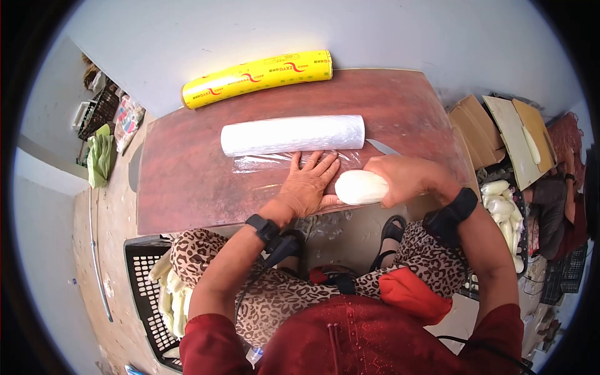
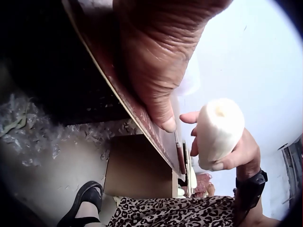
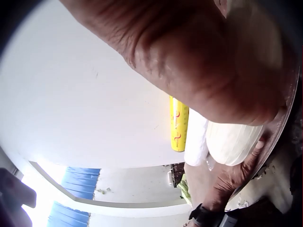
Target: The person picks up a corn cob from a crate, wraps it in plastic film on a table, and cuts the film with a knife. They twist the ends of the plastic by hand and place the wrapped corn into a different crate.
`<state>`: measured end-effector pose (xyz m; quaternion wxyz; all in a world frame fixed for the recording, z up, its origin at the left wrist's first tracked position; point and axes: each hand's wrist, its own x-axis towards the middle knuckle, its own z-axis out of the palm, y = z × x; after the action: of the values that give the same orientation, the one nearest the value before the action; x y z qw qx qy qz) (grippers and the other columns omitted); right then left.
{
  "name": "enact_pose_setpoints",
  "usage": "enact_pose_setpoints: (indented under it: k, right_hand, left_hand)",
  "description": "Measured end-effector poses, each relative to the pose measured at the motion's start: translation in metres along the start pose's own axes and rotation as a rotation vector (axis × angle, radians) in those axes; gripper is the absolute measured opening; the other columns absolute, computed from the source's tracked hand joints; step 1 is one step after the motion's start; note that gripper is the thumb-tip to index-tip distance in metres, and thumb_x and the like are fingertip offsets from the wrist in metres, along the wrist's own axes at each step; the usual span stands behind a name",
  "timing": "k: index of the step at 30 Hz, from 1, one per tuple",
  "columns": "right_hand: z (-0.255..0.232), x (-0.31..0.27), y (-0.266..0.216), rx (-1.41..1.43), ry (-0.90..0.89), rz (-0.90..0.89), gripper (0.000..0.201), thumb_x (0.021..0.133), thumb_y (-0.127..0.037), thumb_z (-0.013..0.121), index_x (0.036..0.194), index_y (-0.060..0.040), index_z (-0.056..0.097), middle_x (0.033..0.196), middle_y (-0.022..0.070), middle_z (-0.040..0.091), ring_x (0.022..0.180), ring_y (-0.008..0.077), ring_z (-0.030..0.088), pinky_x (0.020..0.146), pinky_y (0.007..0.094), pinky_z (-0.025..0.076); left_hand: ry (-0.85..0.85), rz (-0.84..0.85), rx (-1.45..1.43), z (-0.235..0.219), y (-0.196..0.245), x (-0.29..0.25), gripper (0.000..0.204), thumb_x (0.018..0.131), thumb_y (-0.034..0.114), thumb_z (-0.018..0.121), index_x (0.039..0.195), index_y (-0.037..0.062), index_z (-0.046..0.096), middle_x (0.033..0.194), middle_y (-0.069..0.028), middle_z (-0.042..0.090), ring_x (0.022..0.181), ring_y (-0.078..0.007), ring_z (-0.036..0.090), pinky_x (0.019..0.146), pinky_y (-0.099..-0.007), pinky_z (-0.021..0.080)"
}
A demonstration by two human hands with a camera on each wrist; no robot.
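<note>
My left hand (image 1: 310, 181) lies palm down near the table's front edge, fingers spread over the loose end of clear plastic film (image 1: 262, 162). That film comes from a white roll of cling film (image 1: 292, 134) lying across the table. My right hand (image 1: 406, 180) grips a pale, smooth, long vegetable (image 1: 361, 187), its rounded end pointing toward my left hand. In the left wrist view the vegetable (image 2: 220, 127) is raised off the tabletop, thumb on its near side. A knife (image 1: 382, 147) lies beyond the right hand, its handle hidden by that hand in the head view.
A yellow printed roll (image 1: 259, 78) lies against the wall at the table's (image 1: 181, 187) back edge. Black crates of pale vegetables stand low at the left (image 1: 147, 300) and right (image 1: 500, 206). Cardboard (image 1: 478, 131) leans at the right, near another person (image 1: 556, 200).
</note>
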<state>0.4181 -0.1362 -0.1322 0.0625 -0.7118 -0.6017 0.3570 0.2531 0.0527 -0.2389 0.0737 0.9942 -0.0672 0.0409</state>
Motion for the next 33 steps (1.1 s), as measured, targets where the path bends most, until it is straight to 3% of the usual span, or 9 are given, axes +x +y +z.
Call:
enact_pose_setpoints:
  k: [4, 8, 9, 12, 15, 18, 24, 27, 33]
  right_hand:
    - [-0.013, 0.023, -0.022, 0.160, 0.085, -0.063, 0.056, 0.058, -0.022, 0.076, 0.106, 0.0009, 0.059, 0.099, 0.0184, 0.065, 0.091, 0.0323, 0.063, 0.078, 0.0393, 0.049]
    - [-0.018, 0.060, -0.038, 0.214, 0.076, -0.134, 0.058, 0.057, -0.025, 0.078, 0.105, 0.0007, 0.059, 0.095, 0.0181, 0.066, 0.088, 0.0302, 0.064, 0.076, 0.0387, 0.050]
    - [-0.018, 0.071, -0.041, 0.201, 0.059, -0.143, 0.058, 0.057, -0.025, 0.078, 0.106, 0.0008, 0.059, 0.095, 0.0181, 0.066, 0.088, 0.0301, 0.064, 0.076, 0.0384, 0.050]
    - [-0.021, 0.093, -0.050, 0.164, 0.034, -0.134, 0.060, 0.057, -0.024, 0.078, 0.108, 0.0012, 0.059, 0.097, 0.0188, 0.067, 0.090, 0.0304, 0.064, 0.078, 0.0381, 0.050]
    - [-0.022, 0.109, -0.050, 0.124, 0.060, -0.089, 0.062, 0.057, -0.022, 0.078, 0.111, 0.0013, 0.060, 0.100, 0.0198, 0.067, 0.093, 0.0313, 0.065, 0.080, 0.0384, 0.051]
    - [-0.023, 0.123, -0.046, 0.068, 0.065, -0.030, 0.064, 0.057, -0.021, 0.078, 0.114, 0.0012, 0.059, 0.102, 0.0204, 0.067, 0.095, 0.0326, 0.064, 0.082, 0.0388, 0.051]
    - [-0.039, 0.120, -0.054, 0.053, 0.096, 0.010, 0.063, 0.058, -0.021, 0.077, 0.113, 0.0024, 0.059, 0.103, 0.0220, 0.066, 0.096, 0.0338, 0.064, 0.083, 0.0381, 0.050]
    - [-0.045, 0.118, -0.054, 0.051, 0.165, -0.001, 0.063, 0.058, -0.021, 0.077, 0.113, 0.0040, 0.058, 0.104, 0.0236, 0.065, 0.098, 0.0343, 0.063, 0.083, 0.0378, 0.050]
    - [-0.052, 0.119, -0.049, 0.019, 0.260, 0.017, 0.064, 0.061, -0.020, 0.076, 0.116, 0.0064, 0.056, 0.108, 0.0256, 0.064, 0.101, 0.0358, 0.063, 0.084, 0.0382, 0.050]
  left_hand:
    - [-0.036, 0.013, -0.038, -0.004, -0.002, 0.001, 0.084, 0.085, 0.074, 0.043, 0.145, 0.0143, 0.043, 0.150, -0.0079, 0.041, 0.143, -0.0309, 0.028, 0.114, -0.0640, 0.013]
    - [-0.170, -0.036, -0.329, -0.008, -0.003, 0.001, 0.080, 0.086, 0.071, 0.047, 0.139, 0.0128, 0.049, 0.146, -0.0126, 0.044, 0.139, -0.0343, 0.033, 0.115, -0.0509, 0.023]
    - [-0.096, -0.049, -0.324, -0.004, -0.003, -0.002, 0.081, 0.086, 0.070, 0.049, 0.140, 0.0104, 0.047, 0.146, -0.0187, 0.042, 0.137, -0.0390, 0.034, 0.114, -0.0455, 0.027]
    - [-0.139, -0.097, -0.364, 0.007, -0.006, -0.005, 0.083, 0.086, 0.069, 0.049, 0.142, 0.0080, 0.044, 0.147, -0.0222, 0.040, 0.138, -0.0408, 0.033, 0.114, -0.0468, 0.026]
    - [0.240, 0.032, -0.319, 0.016, -0.004, -0.003, 0.085, 0.086, 0.075, 0.043, 0.134, 0.0059, 0.053, 0.135, -0.0230, 0.051, 0.130, -0.0423, 0.042, 0.112, -0.0502, 0.028]
    - [-0.091, -0.040, -0.232, 0.007, -0.004, 0.000, 0.089, 0.086, 0.070, 0.046, 0.147, 0.0056, 0.037, 0.151, -0.0224, 0.033, 0.143, -0.0393, 0.024, 0.117, -0.0510, 0.018]
    - [0.143, -0.014, -0.053, 0.014, 0.001, -0.002, 0.089, 0.088, 0.072, 0.040, 0.145, 0.0044, 0.041, 0.151, -0.0133, 0.037, 0.143, -0.0326, 0.025, 0.114, -0.0580, 0.018]
    - [-0.099, -0.081, -0.150, -0.004, 0.004, 0.000, 0.089, 0.087, 0.069, 0.044, 0.148, 0.0045, 0.036, 0.157, -0.0094, 0.030, 0.147, -0.0287, 0.018, 0.115, -0.0626, 0.011]
    - [0.074, -0.037, -0.072, 0.002, 0.003, -0.001, 0.090, 0.085, 0.073, 0.043, 0.144, 0.0046, 0.042, 0.152, -0.0116, 0.036, 0.143, -0.0319, 0.025, 0.113, -0.0632, 0.014]
